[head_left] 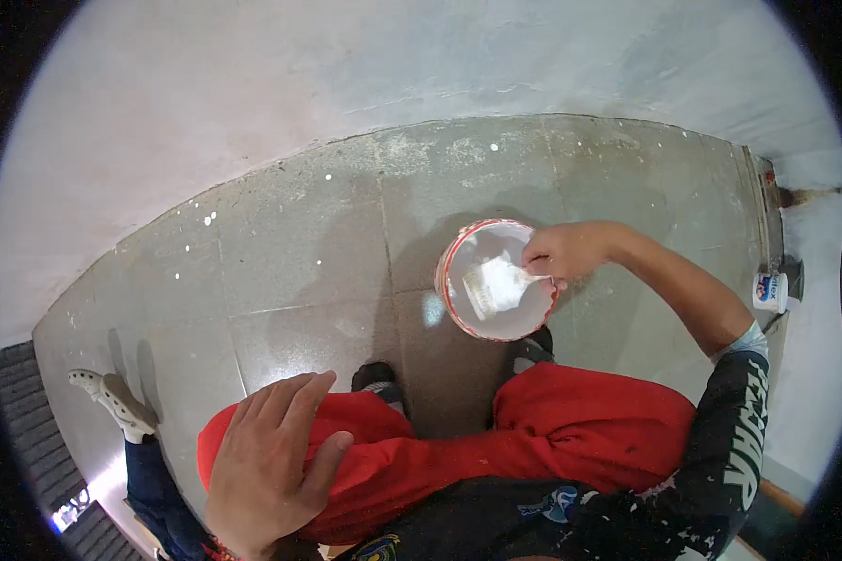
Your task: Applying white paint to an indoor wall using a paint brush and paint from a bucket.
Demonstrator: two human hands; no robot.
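Note:
My right hand (575, 251) is closed around the handle of a wide paintbrush (496, 284). White paint coats the brush, and its bristles point left and down inside the bucket. The round bucket (446, 271) has a red-striped rim with white smears and stands on the floor just ahead of my feet. How much paint lies at its bottom is hard to tell. Over my left knee, in red trousers (374, 449), my left hand (276, 463) is held with its fingers stretched out and nothing in it.
A pale wall (365, 65) rises beyond the tiled floor (309, 243), which has white paint drips. At the right stands a small white tub (770, 292) by a door frame. Another person's leg and light shoe (122, 402) are at the lower left, near a dark ridged surface (37, 421).

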